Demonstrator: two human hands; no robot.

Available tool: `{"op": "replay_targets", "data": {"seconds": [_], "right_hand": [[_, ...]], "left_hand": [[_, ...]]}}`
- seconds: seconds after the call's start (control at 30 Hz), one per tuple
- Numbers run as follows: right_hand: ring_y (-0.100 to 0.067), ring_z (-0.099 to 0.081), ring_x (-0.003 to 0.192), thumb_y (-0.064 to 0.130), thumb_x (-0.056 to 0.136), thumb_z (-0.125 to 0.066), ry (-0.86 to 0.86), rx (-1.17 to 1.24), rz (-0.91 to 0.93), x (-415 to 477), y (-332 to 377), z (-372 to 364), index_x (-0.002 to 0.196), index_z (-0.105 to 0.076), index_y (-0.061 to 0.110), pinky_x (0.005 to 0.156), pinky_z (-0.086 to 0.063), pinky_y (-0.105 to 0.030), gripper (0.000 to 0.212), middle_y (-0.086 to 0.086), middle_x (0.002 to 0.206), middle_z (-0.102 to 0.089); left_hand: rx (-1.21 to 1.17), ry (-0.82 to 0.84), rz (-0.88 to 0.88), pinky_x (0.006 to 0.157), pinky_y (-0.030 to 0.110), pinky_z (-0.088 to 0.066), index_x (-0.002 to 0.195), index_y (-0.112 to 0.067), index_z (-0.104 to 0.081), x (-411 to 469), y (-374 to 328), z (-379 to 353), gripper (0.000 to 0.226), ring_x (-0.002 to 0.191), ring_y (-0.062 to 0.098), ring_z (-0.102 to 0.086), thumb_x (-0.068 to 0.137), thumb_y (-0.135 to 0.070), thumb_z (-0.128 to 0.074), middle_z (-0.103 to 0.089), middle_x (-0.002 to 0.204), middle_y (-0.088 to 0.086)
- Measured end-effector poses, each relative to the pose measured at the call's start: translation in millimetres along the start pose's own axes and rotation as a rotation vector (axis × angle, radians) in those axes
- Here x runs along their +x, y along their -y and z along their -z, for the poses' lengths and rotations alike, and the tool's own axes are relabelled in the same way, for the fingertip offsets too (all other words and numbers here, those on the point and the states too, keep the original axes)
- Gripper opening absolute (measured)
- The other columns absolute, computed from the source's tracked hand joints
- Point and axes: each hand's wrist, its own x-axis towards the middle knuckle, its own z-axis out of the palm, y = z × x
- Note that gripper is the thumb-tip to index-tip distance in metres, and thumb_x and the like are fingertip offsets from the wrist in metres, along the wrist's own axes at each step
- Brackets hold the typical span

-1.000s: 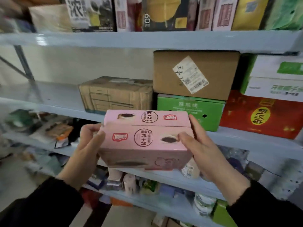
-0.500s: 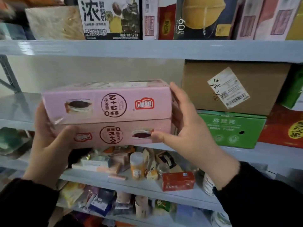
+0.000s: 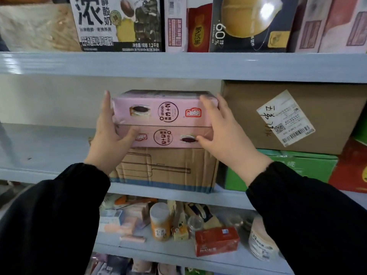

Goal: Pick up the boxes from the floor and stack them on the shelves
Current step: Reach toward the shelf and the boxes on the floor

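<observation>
Two pink boxes lie stacked, the upper pink box (image 3: 164, 112) on the lower pink box (image 3: 164, 137). They sit on top of a taped brown carton (image 3: 168, 169) on the middle shelf (image 3: 49, 153). My left hand (image 3: 108, 139) grips the stack's left end, thumb across the lower box's front. My right hand (image 3: 224, 135) grips the right end, fingers over the upper box's corner and thumb on the lower box.
A big brown carton with a white label (image 3: 288, 118) stands just right of the stack, above a green box (image 3: 288, 169) and a red box (image 3: 349, 169). The upper shelf edge (image 3: 178, 64) runs close overhead. Small goods, a red packet (image 3: 216, 241) among them, crowd the lower shelf.
Both hands have raised the pink stack from chest height and carried it right and forward onto the brown carton. The view has moved closer to the shelf.
</observation>
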Motion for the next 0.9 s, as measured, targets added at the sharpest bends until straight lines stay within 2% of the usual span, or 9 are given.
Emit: {"op": "replay_targets", "data": {"seconds": [0.03, 0.1, 0.17, 0.23, 0.3, 0.37, 0.53, 0.73, 0.9], "right_hand": [[-0.025, -0.06, 0.121, 0.027, 0.091, -0.074, -0.012, -0.069, -0.011, 1.3, 0.2, -1.8, 0.161, -0.016, 0.035, 0.1, -0.045, -0.025, 0.091, -0.007, 0.171, -0.001], [-0.032, -0.041, 0.142, 0.034, 0.087, -0.077, -0.105, -0.232, 0.028, 4.1, 2.5, -6.2, 0.159, -0.026, 0.024, 0.11, -0.037, -0.031, 0.089, -0.014, 0.167, -0.014], [-0.035, -0.034, 0.142, 0.041, 0.081, -0.079, -0.219, -0.411, 0.094, 10.0, 6.2, -11.8, 0.152, -0.039, 0.01, 0.118, -0.031, -0.039, 0.088, -0.017, 0.155, -0.036], [-0.035, -0.036, 0.138, 0.047, 0.077, -0.078, -0.24, -0.513, 0.091, 17.1, 9.4, -17.8, 0.149, -0.042, 0.005, 0.12, -0.029, -0.042, 0.091, -0.016, 0.147, -0.046], [-0.036, -0.035, 0.141, 0.052, 0.077, -0.075, -0.192, -0.557, 0.038, 20.9, 12.7, -23.6, 0.153, -0.037, 0.008, 0.121, -0.03, -0.044, 0.095, -0.016, 0.149, -0.044], [-0.035, -0.032, 0.143, 0.055, 0.077, -0.074, -0.179, -0.578, -0.006, 20.8, 14.3, -29.3, 0.155, -0.034, 0.012, 0.121, -0.031, -0.046, 0.097, -0.015, 0.152, -0.041], [-0.034, -0.029, 0.145, 0.054, 0.075, -0.077, -0.215, -0.587, -0.067, 17.6, 20.9, -37.5, 0.155, -0.035, 0.012, 0.121, -0.027, -0.041, 0.1, -0.014, 0.152, -0.04], [-0.035, -0.026, 0.147, 0.055, 0.076, -0.074, -0.197, -0.614, -0.115, 22.8, 26.2, -42.4, 0.156, -0.032, 0.011, 0.119, -0.029, -0.04, 0.101, -0.015, 0.154, -0.037], [-0.035, -0.026, 0.147, 0.051, 0.076, -0.075, -0.19, -0.626, -0.122, 25.3, 25.0, -45.0, 0.156, -0.031, 0.01, 0.122, -0.022, -0.037, 0.1, -0.017, 0.155, -0.036]], "left_hand": [[0.06, 0.01, -0.02, 0.105, 0.055, -0.049, 0.147, -0.07, -0.002, 5.4, 4.0, -1.4, 0.098, 0.131, 0.019, -0.056, 0.084, -0.048, -0.074, -0.037, 0.159, -0.005], [0.23, 0.038, -0.07, 0.105, 0.053, -0.047, 0.155, -0.056, -0.003, 13.1, 9.0, -6.1, 0.098, 0.129, 0.023, -0.053, 0.089, -0.042, -0.074, -0.031, 0.16, 0.003], [0.362, 0.087, -0.096, 0.1, 0.048, -0.047, 0.16, -0.043, 0.003, 18.7, 11.2, -8.4, 0.108, 0.131, 0.032, -0.052, 0.086, -0.043, -0.076, -0.022, 0.164, 0.01], [0.417, 0.146, -0.111, 0.091, 0.044, -0.05, 0.16, -0.038, 0.011, 24.2, 15.4, -10.2, 0.119, 0.127, 0.038, -0.056, 0.082, -0.048, -0.079, -0.017, 0.166, 0.012], [0.449, 0.18, -0.141, 0.08, 0.039, -0.05, 0.16, -0.033, 0.013, 31.4, 22.2, -13.8, 0.125, 0.118, 0.042, -0.062, 0.079, -0.052, -0.08, -0.017, 0.164, 0.016], [0.464, 0.184, -0.187, 0.076, 0.036, -0.048, 0.161, -0.028, 0.014, 34.6, 27.4, -17.5, 0.129, 0.112, 0.045, -0.064, 0.077, -0.054, -0.08, -0.02, 0.161, 0.019], [0.412, 0.207, -0.231, 0.089, 0.042, -0.052, 0.161, -0.024, 0.017, 36.8, 33.5, -20.3, 0.131, 0.121, 0.042, -0.058, 0.078, -0.055, -0.08, -0.018, 0.16, 0.019], [0.37, 0.2, -0.27, 0.075, 0.032, -0.044, 0.162, -0.022, 0.012, 45.8, 43.2, -25.4, 0.13, 0.107, 0.042, -0.063, 0.076, -0.053, -0.081, -0.024, 0.155, 0.02], [0.379, 0.2, -0.268, 0.079, 0.037, -0.051, 0.162, -0.02, 0.011, 48.3, 44.6, -29.2, 0.13, 0.108, 0.042, -0.063, 0.076, -0.052, -0.081, -0.024, 0.155, 0.02]]}}
